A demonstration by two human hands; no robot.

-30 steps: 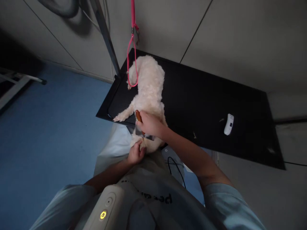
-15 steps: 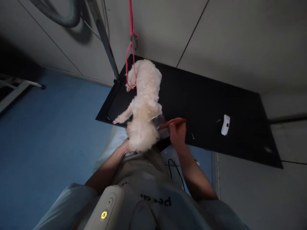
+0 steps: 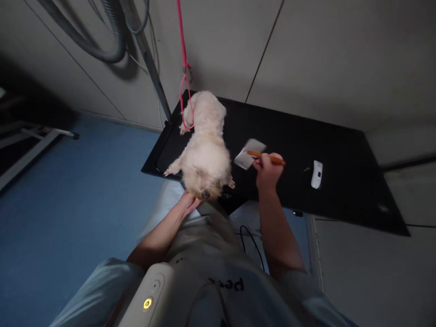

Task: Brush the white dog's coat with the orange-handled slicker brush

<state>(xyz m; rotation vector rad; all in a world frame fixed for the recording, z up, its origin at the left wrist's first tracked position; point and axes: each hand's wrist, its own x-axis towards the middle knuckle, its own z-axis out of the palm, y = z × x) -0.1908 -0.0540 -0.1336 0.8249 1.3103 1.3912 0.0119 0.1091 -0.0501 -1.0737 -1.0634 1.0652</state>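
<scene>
A pale, curly-coated dog [image 3: 206,152] lies on the black grooming table [image 3: 306,136], its head toward me at the near edge. My left hand [image 3: 190,203] is at the dog's chin, holding it from below; part of the hand is hidden by the muzzle. Wrapped round the orange handle of a slicker brush [image 3: 250,154], my right hand [image 3: 269,170] is over the table to the right of the dog. The brush's pale rectangular head is slightly blurred and apart from the coat.
A pink grooming loop [image 3: 187,102] hangs beside the dog's hindquarters. On the table's right part lies a white handheld device [image 3: 316,174]. A metal post [image 3: 150,59] and a grey hose [image 3: 116,50] are at the back left, by the wall. Blue floor [image 3: 85,190] extends left.
My right hand has drawn the slicker brush away from the dog's head, up and to the right. The dog's head is now lifted, its nose showing above my left hand.
</scene>
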